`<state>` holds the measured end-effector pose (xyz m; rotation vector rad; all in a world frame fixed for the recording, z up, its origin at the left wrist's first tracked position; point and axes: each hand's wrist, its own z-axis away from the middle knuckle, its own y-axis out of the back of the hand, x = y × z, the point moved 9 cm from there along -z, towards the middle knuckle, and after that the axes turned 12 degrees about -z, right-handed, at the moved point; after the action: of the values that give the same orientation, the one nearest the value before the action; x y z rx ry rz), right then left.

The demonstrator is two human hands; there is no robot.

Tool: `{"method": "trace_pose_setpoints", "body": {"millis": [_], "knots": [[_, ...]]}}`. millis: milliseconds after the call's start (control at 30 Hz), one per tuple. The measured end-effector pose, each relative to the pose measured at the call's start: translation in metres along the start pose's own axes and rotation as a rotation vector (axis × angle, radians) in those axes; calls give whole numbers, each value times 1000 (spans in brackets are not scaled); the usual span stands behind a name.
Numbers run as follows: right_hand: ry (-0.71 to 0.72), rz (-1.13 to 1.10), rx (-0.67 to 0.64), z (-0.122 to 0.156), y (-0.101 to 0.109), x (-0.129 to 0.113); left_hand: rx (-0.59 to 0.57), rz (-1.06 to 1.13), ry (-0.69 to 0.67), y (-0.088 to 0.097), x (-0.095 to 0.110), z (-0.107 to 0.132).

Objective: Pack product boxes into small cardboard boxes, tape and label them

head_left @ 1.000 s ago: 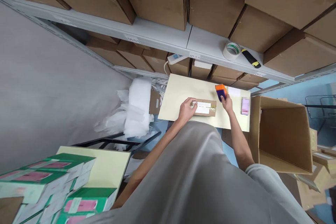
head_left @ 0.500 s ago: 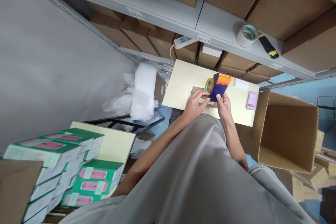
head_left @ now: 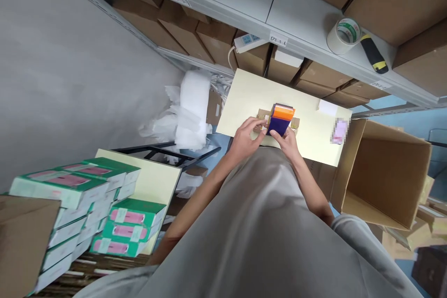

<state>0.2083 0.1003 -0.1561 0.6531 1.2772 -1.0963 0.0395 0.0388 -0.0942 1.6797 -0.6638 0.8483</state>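
Observation:
A dark blue and orange packing tape dispenser (head_left: pixel 281 123) is held up over the pale yellow tabletop (head_left: pixel 240 98). My right hand (head_left: pixel 288 143) grips its near end, the thumb lying on the blue face. At its left side, my left hand (head_left: pixel 248 138) is closed, fingertips and thumb at the dispenser's edge; exactly what they pinch is partly hidden. Behind and under the dispenser lies a small brown cardboard box (head_left: pixel 295 124), mostly covered by it and my hands.
An open carton (head_left: pixel 384 177) stands right of the table. A tape roll (head_left: pixel 344 36) and a black-yellow cutter (head_left: pixel 374 53) lie on the shelf (head_left: pixel 303 14) above. Green boxes (head_left: pixel 129 223) are stacked at lower left, with white foam wrap (head_left: pixel 193 107) behind. A power strip (head_left: pixel 249 42) sits at the back.
The tape dispenser has moved slightly left and turned, so the yellow tape roll on its left side is now out of sight. Both hands have shifted left with it.

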Motion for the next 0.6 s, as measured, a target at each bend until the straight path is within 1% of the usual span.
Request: {"method": "trace_pose_setpoints", "body": {"millis": [67, 133, 200, 267, 333, 400, 500, 600], "knots": [[28, 60, -19, 6, -2, -10, 71, 50, 20, 18, 5, -5], [66, 141, -36, 12, -4, -22, 124, 77, 2, 37, 17, -11], [111, 239, -66, 17, -4, -32, 140, 61, -42, 55, 32, -17], [178, 354, -110, 21, -4, -43, 119, 11, -82, 67, 48, -21], [279, 472, -168, 24, -3, -54, 80, -38, -106, 75, 60, -23], [395, 571, -234, 27, -4, -66, 45, -72, -118, 80, 68, -24], [514, 683, -319, 32, -6, -79, 4, -99, -127, 83, 73, -25], [598, 746, -368, 37, -9, -92, -56, -102, -157, 84, 74, -27]]}}
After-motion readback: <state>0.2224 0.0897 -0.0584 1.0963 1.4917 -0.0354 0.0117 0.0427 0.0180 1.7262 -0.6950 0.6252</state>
